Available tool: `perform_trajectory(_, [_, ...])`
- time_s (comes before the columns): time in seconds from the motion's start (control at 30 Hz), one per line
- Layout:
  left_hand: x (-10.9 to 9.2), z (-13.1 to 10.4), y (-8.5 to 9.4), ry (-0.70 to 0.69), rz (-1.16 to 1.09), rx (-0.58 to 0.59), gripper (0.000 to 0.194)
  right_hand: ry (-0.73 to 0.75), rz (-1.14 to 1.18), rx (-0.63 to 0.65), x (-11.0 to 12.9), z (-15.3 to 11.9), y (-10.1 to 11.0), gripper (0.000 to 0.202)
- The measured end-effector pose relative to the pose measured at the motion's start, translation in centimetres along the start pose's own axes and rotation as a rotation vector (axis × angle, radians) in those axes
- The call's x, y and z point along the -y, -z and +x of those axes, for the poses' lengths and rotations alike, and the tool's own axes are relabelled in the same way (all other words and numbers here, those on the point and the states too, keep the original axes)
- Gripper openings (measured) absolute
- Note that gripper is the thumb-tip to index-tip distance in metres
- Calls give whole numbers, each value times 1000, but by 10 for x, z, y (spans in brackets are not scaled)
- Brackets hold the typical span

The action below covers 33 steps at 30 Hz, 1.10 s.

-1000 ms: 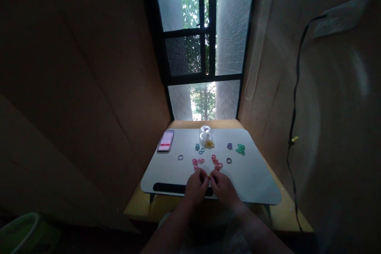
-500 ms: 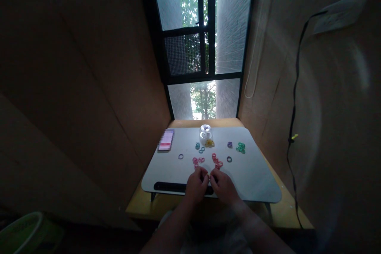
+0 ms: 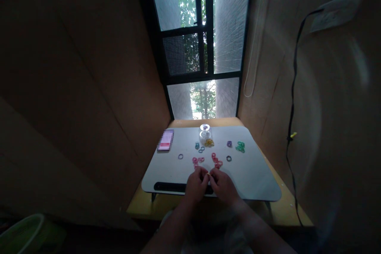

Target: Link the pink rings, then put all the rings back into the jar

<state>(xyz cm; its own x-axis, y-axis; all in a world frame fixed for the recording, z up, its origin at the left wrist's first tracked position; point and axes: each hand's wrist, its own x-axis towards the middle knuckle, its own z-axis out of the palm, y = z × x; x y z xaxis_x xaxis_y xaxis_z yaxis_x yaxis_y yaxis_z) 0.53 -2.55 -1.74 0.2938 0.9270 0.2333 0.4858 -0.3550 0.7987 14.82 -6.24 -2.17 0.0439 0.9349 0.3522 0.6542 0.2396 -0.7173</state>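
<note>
- Left hand (image 3: 195, 185): fingers bent in and nearly closed, tips meeting at a small orange piece (image 3: 208, 174).
- Right hand (image 3: 224, 184): likewise nearly closed, pinching the same piece from the other side.
- Orange piece: between the two sets of fingertips, over the desk's near part; neither hand clearly nearer. Mostly covered; long axis cannot be told.
- Desk (image 3: 253, 184): white top, rounded corners, dark slot (image 3: 169, 187) along the near edge, partly behind the left hand.
- Pink rings (image 3: 195, 160): loose cluster just beyond the left hand.
- Red rings (image 3: 216, 160): strung-out cluster just beyond the right hand, running away from it.
- Grey ring (image 3: 180, 159): single, left of the pink.
- Dark ring (image 3: 229, 161): single, right of the red.
- Farther back, left to right: blue-green rings (image 3: 197, 146), yellow rings (image 3: 209, 143), purple rings (image 3: 229, 143), green rings (image 3: 240, 147).
- Phone (image 3: 165, 141): far left; screen pixelated, nothing legible.
- Jar (image 3: 205, 134): clear, behind the yellow rings; no readable label.
- Brands, writing: none readable.
</note>
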Motion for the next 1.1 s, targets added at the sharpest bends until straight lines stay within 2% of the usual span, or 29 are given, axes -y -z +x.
perform_trajectory(1.1, [-6,-7,1,-34,110,46,11,-4,-4,9,1,-1,1,15])
